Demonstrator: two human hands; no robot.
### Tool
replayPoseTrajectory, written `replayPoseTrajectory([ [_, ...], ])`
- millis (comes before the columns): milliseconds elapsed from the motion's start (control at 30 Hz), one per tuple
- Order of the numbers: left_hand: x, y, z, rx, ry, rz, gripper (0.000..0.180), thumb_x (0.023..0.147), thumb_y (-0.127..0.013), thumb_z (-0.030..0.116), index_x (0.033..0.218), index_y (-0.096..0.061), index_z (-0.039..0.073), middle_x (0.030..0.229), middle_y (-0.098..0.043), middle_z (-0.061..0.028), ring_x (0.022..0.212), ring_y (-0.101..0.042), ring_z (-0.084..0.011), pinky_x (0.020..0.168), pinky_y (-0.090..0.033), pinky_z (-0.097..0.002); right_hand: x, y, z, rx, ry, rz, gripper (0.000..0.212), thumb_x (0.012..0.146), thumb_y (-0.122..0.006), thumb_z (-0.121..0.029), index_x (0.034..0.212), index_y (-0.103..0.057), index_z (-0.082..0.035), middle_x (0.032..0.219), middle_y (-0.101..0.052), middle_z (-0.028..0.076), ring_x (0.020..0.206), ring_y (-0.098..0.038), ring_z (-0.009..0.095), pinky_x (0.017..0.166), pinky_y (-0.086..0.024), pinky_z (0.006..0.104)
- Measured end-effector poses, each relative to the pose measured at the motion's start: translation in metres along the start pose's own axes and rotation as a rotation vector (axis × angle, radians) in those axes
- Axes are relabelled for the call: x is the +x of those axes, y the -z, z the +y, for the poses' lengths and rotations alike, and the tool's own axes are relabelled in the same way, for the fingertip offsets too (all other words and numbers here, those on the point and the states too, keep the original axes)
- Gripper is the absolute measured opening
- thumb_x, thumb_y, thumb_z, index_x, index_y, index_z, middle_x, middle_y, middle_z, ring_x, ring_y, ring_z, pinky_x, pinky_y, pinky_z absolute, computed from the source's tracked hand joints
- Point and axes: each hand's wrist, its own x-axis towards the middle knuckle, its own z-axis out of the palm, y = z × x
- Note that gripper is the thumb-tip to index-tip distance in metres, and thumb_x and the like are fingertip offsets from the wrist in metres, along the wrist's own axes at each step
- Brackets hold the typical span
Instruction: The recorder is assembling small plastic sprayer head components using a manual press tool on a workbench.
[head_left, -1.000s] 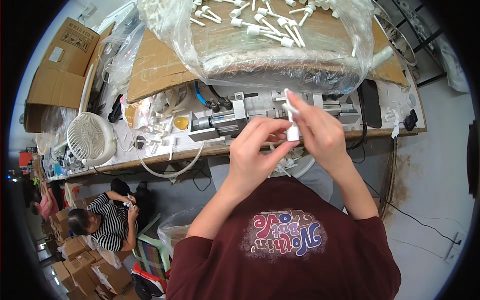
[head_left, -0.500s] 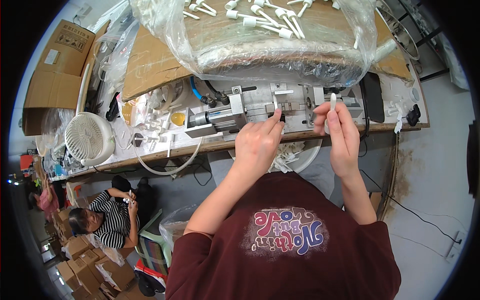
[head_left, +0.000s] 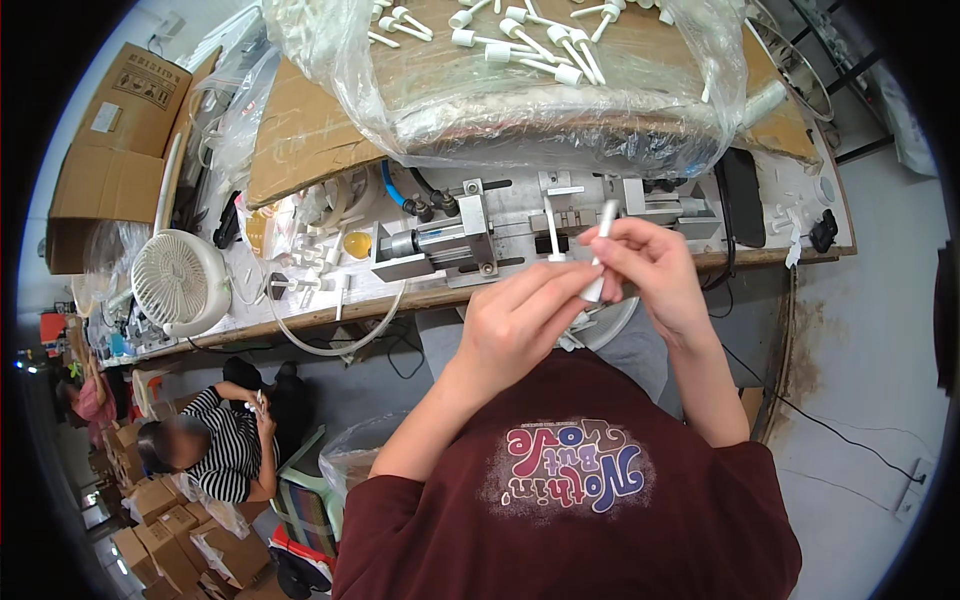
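Both of my hands meet in front of the bench fixture, over a white capped stick [head_left: 607,217] that stands tilted between them. My right hand [head_left: 655,275] pinches it between thumb and fingers. The fingertips of my left hand [head_left: 525,315] close on its lower end, partly hidden among the fingers. Just behind my left hand, another white capped stick [head_left: 552,228] sits in the metal fixture [head_left: 575,218], its stem toward the far side and its cap nearest me. Neither hand touches that one.
Metal cylinders [head_left: 440,243] with hoses flank the fixture. Beyond it, a clear plastic bag [head_left: 560,120] holds several white capped sticks on cardboard. A white fan [head_left: 180,278] stands left. White pieces fill a basin [head_left: 620,325] below the bench edge. A seated co-worker [head_left: 225,450] is lower left.
My left hand has left the stick in the fixture and moved right and nearer me. My right hand has brought its stick leftward, and the two hands now meet on it.
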Motion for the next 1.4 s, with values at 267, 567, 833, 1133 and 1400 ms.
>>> replayPoseTrajectory([
  [267, -0.006, 0.013, 0.002, 0.158, 0.163, 0.001, 0.033, 0.075, -0.076, -0.002, 0.107, -0.070, 0.002, 0.105, -0.067, -0.0101, 0.082, -0.068, -0.0199, 0.067, -0.056, -0.0294, 0.087, -0.014, -0.063, -0.870, 0.738, 0.399, 0.050, 0.080, -0.081, -0.037, 0.113, -0.067, -0.002, 0.087, -0.068, 0.006, 0.069, -0.058, 0.012, 0.061, -0.046, 0.0256],
  [567, -0.022, -0.024, -0.028, 0.467, 0.072, -0.107, 0.029, 0.078, -0.074, 0.007, 0.106, -0.070, 0.002, 0.123, -0.067, -0.0101, 0.080, -0.068, -0.0216, 0.067, -0.053, -0.0321, 0.220, -0.002, -0.078, -1.455, 0.532, 0.324, 0.077, 0.069, -0.081, -0.058, 0.114, -0.062, 0.001, 0.100, -0.067, 0.017, 0.098, -0.066, 0.031, 0.083, -0.052, 0.0391],
  [833, -0.005, -0.019, -0.030, 0.494, 0.088, -0.247, 0.023, 0.077, -0.074, 0.009, 0.099, -0.070, 0.005, 0.124, -0.067, -0.0113, 0.066, -0.067, -0.0233, 0.060, -0.052, -0.0326, 0.201, 0.008, -0.108, -1.468, 0.563, -0.228, 0.028, 0.089, -0.068, -0.018, 0.113, -0.061, -0.006, 0.098, -0.066, 0.014, 0.089, -0.063, 0.029, 0.080, -0.049, 0.0396],
  [1133, -0.009, -0.022, -0.029, 0.499, 0.086, -0.200, 0.025, 0.076, -0.075, 0.011, 0.100, -0.071, 0.006, 0.125, -0.067, -0.0096, 0.059, -0.065, -0.0260, 0.059, -0.053, -0.0327, 0.173, 0.011, -0.102, -1.833, 1.235, -0.081, 0.032, 0.078, -0.071, -0.004, 0.109, -0.064, -0.008, 0.109, -0.064, 0.009, 0.104, -0.062, 0.028, 0.087, -0.050, 0.0405],
  [1400, -0.005, -0.019, -0.027, 0.470, 0.100, -0.223, 0.025, 0.077, -0.074, 0.009, 0.101, -0.071, 0.008, 0.125, -0.066, -0.0079, 0.061, -0.066, -0.0269, 0.059, -0.054, -0.0343, 0.185, -0.046, -0.121, -1.711, 0.455, -0.141, 0.032, 0.072, -0.070, 0.000, 0.103, -0.065, -0.006, 0.103, -0.067, 0.012, 0.102, -0.065, 0.031, 0.080, -0.053, 0.0420],
])
